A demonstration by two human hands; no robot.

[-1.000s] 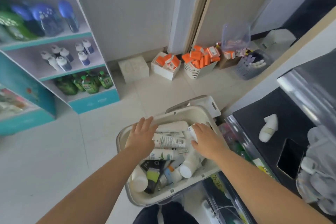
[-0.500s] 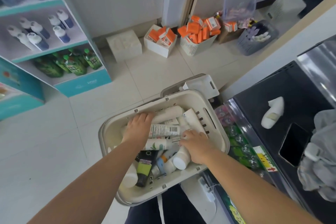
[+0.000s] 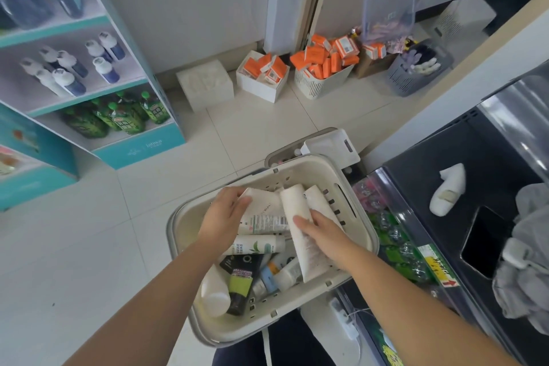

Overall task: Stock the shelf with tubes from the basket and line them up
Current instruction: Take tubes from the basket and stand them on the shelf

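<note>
The basket sits just below centre, toward 6 o'clock, with tubes heaped inside. The left hand reaches in from 7 o'clock and grips the top end of a printed tube, fingers curled over its edge. The right hand comes in from 5 o'clock and holds a long tube, thumb across its face and fingers wrapped round its right side. This tube slants from 12 toward 6 o'clock. Just beside it, at its 1 o'clock, a plain tube lies against the basket wall. Below the hands lie a leaf-print tube, a black tube with a green band, and a white bottle.

A teal shelf with bottles and green pouches stands at 10 o'clock. Orange boxes fill bins on the floor at 12 o'clock. At 3 o'clock a dark counter carries a small bottle lying down, a phone and a grey cloth.
</note>
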